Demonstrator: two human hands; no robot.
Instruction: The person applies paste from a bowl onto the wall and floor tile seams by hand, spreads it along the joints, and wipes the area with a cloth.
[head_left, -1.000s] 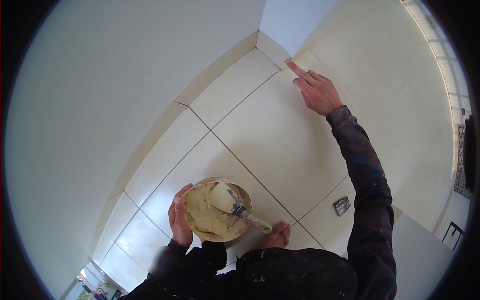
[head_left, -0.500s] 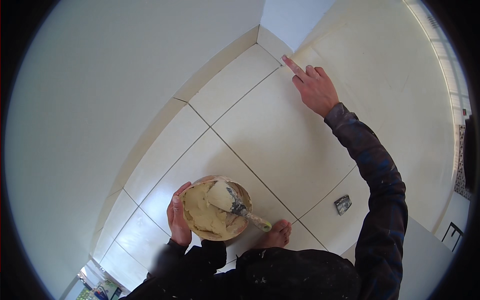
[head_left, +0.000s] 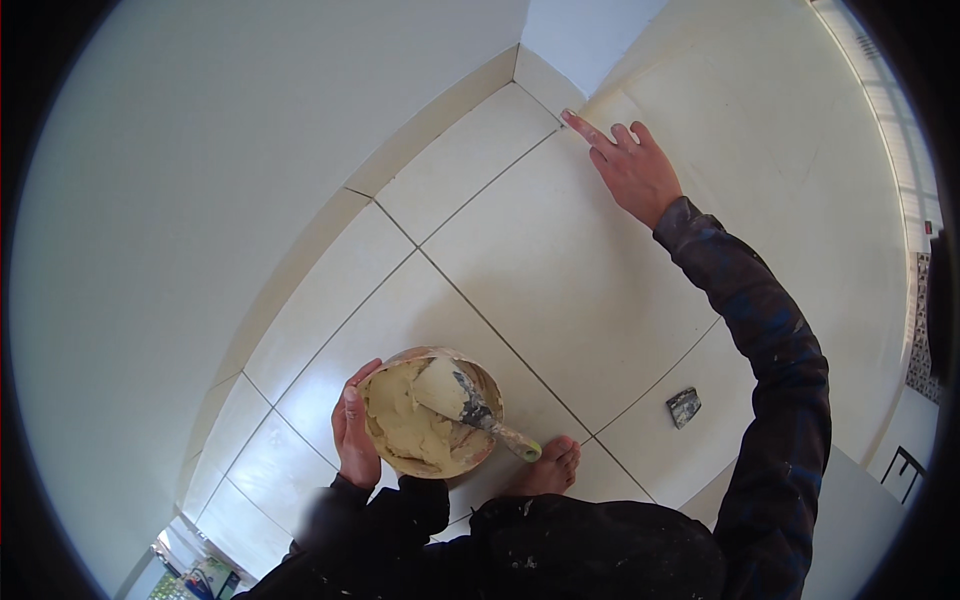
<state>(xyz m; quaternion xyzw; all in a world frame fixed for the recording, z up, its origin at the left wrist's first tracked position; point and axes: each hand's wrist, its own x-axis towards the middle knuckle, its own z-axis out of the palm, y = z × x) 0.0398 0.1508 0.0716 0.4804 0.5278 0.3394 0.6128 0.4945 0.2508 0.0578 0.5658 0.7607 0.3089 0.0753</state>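
Observation:
A round bucket [head_left: 493, 388] of cream-coloured paste [head_left: 400, 430] is at my front left, held at its left side by my left hand [head_left: 356, 432]. Across its top lies a putty knife [head_left: 470, 405], blade in the paste and handle over the rim. Far off, my right hand [head_left: 640, 175] reaches to the end of the baseboard at the wall corner. Its index finger is stretched out with whitish smears on the tip; the other fingers are apart and partly bent, holding nothing. Whether the fingertip touches the baseboard [head_left: 545, 88] I cannot tell.
Dark-lined cream tiles [head_left: 540, 270] cover the floor. A small dark, paste-smeared piece [head_left: 684, 408] lies on them at the right. My bare foot [head_left: 553, 468] is beside the bucket. A white wall [head_left: 250, 150] runs along the left, and various items [head_left: 205, 580] stand at the lower left.
My right forearm and elbow have swung slightly to the right, while the fingertip stays near the same corner. The bucket and my left hand have hardly moved.

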